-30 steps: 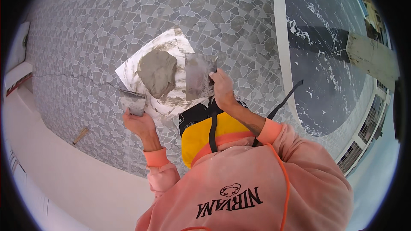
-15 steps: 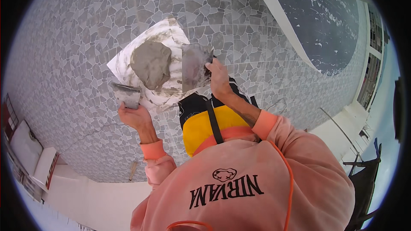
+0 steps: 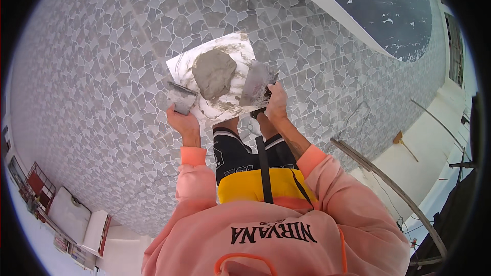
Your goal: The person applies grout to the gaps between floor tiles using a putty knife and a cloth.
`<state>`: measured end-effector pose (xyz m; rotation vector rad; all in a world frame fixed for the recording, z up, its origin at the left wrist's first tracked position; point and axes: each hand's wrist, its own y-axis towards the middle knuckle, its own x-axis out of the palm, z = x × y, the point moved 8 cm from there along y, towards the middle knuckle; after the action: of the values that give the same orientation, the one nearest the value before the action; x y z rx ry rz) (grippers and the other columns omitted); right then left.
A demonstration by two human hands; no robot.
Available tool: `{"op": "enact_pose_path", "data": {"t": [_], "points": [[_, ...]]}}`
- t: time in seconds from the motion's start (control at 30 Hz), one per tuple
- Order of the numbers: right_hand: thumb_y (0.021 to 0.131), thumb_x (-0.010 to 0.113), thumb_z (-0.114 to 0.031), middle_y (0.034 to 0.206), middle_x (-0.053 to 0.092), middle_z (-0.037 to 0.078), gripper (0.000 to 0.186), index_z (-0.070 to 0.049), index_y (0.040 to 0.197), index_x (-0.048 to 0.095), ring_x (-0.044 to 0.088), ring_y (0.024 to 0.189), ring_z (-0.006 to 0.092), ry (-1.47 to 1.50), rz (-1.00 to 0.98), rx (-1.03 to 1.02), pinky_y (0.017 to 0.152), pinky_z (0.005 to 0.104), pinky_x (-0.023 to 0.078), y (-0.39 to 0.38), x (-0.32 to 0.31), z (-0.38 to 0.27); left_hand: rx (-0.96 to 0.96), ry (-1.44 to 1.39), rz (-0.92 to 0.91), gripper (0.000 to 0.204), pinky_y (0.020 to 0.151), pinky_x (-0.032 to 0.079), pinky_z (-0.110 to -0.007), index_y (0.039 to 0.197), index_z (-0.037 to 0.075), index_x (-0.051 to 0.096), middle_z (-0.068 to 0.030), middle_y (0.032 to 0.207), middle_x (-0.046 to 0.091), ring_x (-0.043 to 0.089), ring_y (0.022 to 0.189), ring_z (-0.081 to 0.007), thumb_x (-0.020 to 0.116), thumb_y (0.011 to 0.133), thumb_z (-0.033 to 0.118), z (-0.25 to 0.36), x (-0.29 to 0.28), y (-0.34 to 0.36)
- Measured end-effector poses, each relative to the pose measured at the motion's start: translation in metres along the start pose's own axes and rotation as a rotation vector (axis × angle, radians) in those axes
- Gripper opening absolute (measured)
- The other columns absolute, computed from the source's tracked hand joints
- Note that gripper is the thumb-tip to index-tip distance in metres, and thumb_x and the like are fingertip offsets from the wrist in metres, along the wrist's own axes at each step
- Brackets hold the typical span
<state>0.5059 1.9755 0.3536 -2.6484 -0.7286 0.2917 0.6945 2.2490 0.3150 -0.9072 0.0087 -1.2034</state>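
Observation:
A white marbled tile (image 3: 181,64), smeared with grey mortar, is in front of my legs and hides part of my feet. A thick lump of wet mortar (image 3: 214,74) sits on its middle. My left hand (image 3: 184,123) is closed at the near left corner, around a small grey scraper-like blade (image 3: 182,98) with a dark upper edge. My right hand (image 3: 276,101) is closed on the dark handle side of a flat rectangular steel trowel (image 3: 254,84), which overlaps the tile's right side. How each hand's fingers meet the tile's underside is hidden.
Grey stone-patterned flooring (image 3: 128,97) spreads all round. A dark, white-flecked panel with a pale edge (image 3: 378,10) is at the far right. Wooden poles (image 3: 394,189) lean at right near a white wall (image 3: 399,168). A red rack (image 3: 41,181) stands at left.
The tile, mortar and both tools have shifted right in view, with both hands keeping their grips. More of my legs now shows below the tile.

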Motion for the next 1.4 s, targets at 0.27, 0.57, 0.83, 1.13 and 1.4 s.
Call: {"op": "enact_pose_path", "data": {"t": [0.27,0.57,0.83,1.13,1.4], "points": [[0.084,0.052,-0.016,0.072,0.045,0.002,0.016,-0.004,0.074,0.052,0.041,0.070,0.0138,-0.043,0.130,-0.083,0.066,0.0313,0.036,0.174,-0.081,0.158,-0.100,0.024,0.099,0.030,0.095,0.044,-0.039,0.110,0.000,0.055,-0.0095,0.110,0.060,0.058,0.104,-0.0254,0.049,0.085,0.017,-0.229,0.021,0.101],[0.083,0.053,-0.021,0.077,0.052,0.004,0.021,-0.001,0.084,0.060,0.045,0.074,0.0169,0.139,0.270,0.273,0.070,0.0334,0.038,0.369,-0.120,0.378,-0.156,0.078,0.261,0.031,0.090,0.041,-0.036,0.104,0.003,0.058,-0.0078,0.105,0.059,0.054,0.097,-0.0240,0.054,0.079,0.022,-0.445,0.007,0.222],[0.082,0.052,-0.021,0.076,0.052,0.006,0.022,0.000,0.082,0.059,0.044,0.074,0.0185,-0.011,0.193,0.238,0.070,0.0342,0.037,0.453,-0.096,0.458,-0.127,0.115,0.233,0.035,0.091,0.041,-0.038,0.109,0.000,0.055,-0.0096,0.109,0.057,0.053,0.100,-0.0244,0.051,0.081,0.020,-0.527,-0.015,0.307],[0.085,0.050,-0.020,0.090,0.057,0.011,0.021,-0.002,0.088,0.061,0.051,0.085,0.0240,-0.132,0.071,0.211,0.078,0.0353,0.040,0.450,-0.101,0.484,-0.101,0.198,0.173,0.036,0.091,0.042,-0.039,0.112,-0.002,0.054,-0.0097,0.110,0.057,0.054,0.102,-0.0244,0.048,0.085,0.022,-0.533,-0.022,0.308],[0.085,0.045,-0.019,0.080,0.059,0.016,0.026,0.002,0.087,0.059,0.053,0.077,0.0295,-0.303,0.076,0.175,0.071,0.0400,0.041,0.428,-0.096,0.450,-0.149,0.284,0.074,0.044,0.096,0.040,-0.042,0.119,-0.005,0.047,-0.0128,0.116,0.054,0.052,0.107,-0.0274,0.047,0.085,0.021,-0.520,-0.033,0.308]]}}
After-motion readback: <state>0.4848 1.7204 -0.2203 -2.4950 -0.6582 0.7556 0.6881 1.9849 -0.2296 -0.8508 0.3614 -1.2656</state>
